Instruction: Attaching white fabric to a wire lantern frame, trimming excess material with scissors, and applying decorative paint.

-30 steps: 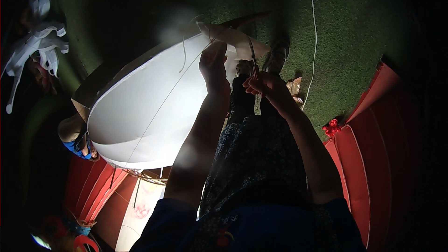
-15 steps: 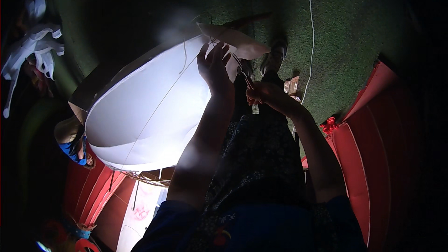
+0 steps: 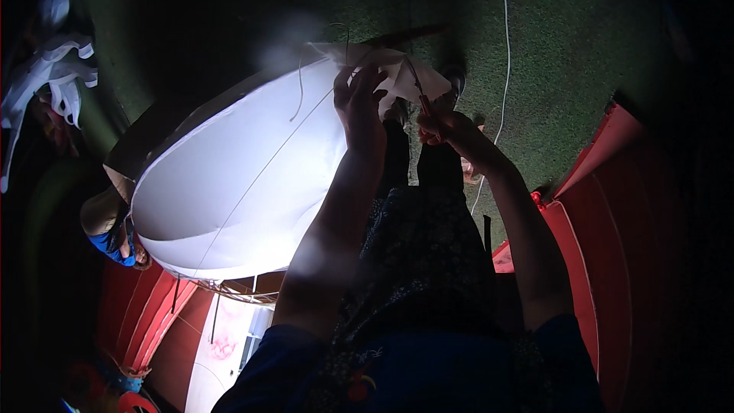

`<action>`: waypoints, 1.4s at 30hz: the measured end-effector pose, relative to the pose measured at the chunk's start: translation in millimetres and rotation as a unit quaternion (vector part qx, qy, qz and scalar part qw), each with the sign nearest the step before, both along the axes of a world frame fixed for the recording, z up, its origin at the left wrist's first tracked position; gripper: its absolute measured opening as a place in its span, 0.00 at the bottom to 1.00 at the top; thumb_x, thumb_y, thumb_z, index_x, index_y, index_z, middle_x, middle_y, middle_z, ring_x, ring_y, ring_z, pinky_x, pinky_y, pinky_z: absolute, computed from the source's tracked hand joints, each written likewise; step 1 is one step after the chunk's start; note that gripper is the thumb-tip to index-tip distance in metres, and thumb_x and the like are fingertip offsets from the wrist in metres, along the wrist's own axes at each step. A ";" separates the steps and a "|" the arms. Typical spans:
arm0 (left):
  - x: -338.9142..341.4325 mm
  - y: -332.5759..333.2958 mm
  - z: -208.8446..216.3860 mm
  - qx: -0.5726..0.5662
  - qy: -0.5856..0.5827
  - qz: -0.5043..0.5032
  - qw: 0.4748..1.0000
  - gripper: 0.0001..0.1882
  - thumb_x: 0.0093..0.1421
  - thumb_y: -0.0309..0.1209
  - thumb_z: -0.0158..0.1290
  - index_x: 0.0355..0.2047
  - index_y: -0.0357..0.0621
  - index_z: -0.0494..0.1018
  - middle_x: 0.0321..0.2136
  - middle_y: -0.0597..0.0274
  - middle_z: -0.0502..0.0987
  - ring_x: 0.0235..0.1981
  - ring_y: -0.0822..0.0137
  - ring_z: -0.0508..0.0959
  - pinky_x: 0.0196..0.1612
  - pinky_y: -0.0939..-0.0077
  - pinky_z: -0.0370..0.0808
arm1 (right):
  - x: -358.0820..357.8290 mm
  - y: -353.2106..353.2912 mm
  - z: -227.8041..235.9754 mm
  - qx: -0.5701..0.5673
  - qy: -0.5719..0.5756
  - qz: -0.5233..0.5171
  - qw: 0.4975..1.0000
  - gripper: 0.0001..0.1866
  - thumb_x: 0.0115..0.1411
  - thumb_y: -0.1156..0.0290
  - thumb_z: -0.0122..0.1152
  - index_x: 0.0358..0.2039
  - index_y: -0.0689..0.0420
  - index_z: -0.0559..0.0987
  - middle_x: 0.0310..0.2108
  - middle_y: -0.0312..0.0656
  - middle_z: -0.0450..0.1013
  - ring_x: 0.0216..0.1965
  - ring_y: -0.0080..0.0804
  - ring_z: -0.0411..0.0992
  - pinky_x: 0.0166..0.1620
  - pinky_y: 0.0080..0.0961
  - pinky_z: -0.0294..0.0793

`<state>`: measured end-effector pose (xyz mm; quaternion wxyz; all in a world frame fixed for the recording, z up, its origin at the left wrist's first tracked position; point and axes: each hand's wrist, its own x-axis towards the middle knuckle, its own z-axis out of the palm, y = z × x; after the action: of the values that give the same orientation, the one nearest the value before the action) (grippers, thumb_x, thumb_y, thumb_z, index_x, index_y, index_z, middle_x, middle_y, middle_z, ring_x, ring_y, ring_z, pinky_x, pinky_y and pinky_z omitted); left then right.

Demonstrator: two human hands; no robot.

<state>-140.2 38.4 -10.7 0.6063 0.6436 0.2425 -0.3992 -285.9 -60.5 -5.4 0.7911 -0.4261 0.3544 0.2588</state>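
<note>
A large white sheet (image 3: 237,176), lit from within, is stretched over a rounded frame on my left. Its loose flap (image 3: 428,86) hangs off the far end. My left hand (image 3: 361,107) is raised at that end, its bent fingers gripping the sheet's edge. My right hand (image 3: 451,134) is closed round the handles of scissors (image 3: 426,104). The scissors' blades reach up onto the flap, to the right of my left fingers. A thin cord (image 3: 252,183) runs across the white surface.
Green carpet (image 3: 566,38) covers the floor, with a white cable (image 3: 507,69) across it. Red ribbed panels (image 3: 573,245) stand at right. A person in blue (image 3: 111,245) bends at the far left, below white strips (image 3: 69,69). Part of a wire frame (image 3: 245,291) shows beneath the sheet.
My right hand and the scissors have moved up and right, bringing the blades onto the flap. The flap has crumpled and shifted slightly right. My left hand stays at the sheet's edge.
</note>
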 end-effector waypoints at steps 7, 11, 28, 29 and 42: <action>0.5 0.0 5.3 0.067 0.040 -0.181 0.980 0.13 0.56 0.35 0.58 0.39 0.43 0.73 0.34 0.67 0.76 0.37 0.74 0.73 0.40 0.74 0.66 | -5.7 -23.6 2.1 -0.009 0.009 0.111 0.994 0.26 0.62 0.43 0.47 0.36 0.56 0.73 0.28 0.36 0.71 0.34 0.26 0.71 0.44 0.27 0.69; -0.5 0.1 2.6 0.021 -0.020 -0.123 0.992 0.11 0.55 0.32 0.59 0.37 0.41 0.74 0.30 0.66 0.76 0.32 0.76 0.74 0.35 0.79 0.69 | -1.6 -35.1 12.2 0.007 0.006 0.115 0.993 0.24 0.63 0.45 0.47 0.35 0.56 0.73 0.27 0.35 0.71 0.32 0.24 0.70 0.43 0.27 0.69; -6.0 14.6 4.7 -0.053 0.045 -0.112 0.991 0.18 0.55 0.28 0.57 0.45 0.35 0.71 0.39 0.61 0.76 0.40 0.71 0.76 0.45 0.77 0.71 | 3.5 -52.1 21.8 0.059 0.000 0.137 0.989 0.29 0.58 0.38 0.51 0.28 0.56 0.73 0.24 0.35 0.70 0.29 0.25 0.73 0.37 0.27 0.72; -5.1 17.7 2.4 -0.021 0.020 -0.131 0.991 0.18 0.55 0.27 0.57 0.45 0.36 0.71 0.39 0.61 0.76 0.40 0.71 0.76 0.45 0.77 0.71 | 6.2 -52.3 23.7 0.062 0.010 0.140 0.988 0.29 0.57 0.38 0.51 0.27 0.56 0.73 0.23 0.36 0.71 0.29 0.24 0.73 0.36 0.27 0.72; 2.8 26.5 5.5 0.069 -0.062 -0.240 0.966 0.19 0.55 0.24 0.55 0.48 0.37 0.67 0.35 0.59 0.77 0.37 0.72 0.77 0.40 0.76 0.74 | 16.7 -37.4 -8.1 0.034 -0.015 0.199 0.979 0.27 0.57 0.41 0.54 0.32 0.56 0.72 0.27 0.35 0.70 0.29 0.23 0.72 0.34 0.24 0.73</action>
<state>-137.4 65.0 -5.1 0.4610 0.7467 0.0693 -0.4745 -269.2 -97.9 -13.5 0.7432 -0.4646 0.2414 0.4165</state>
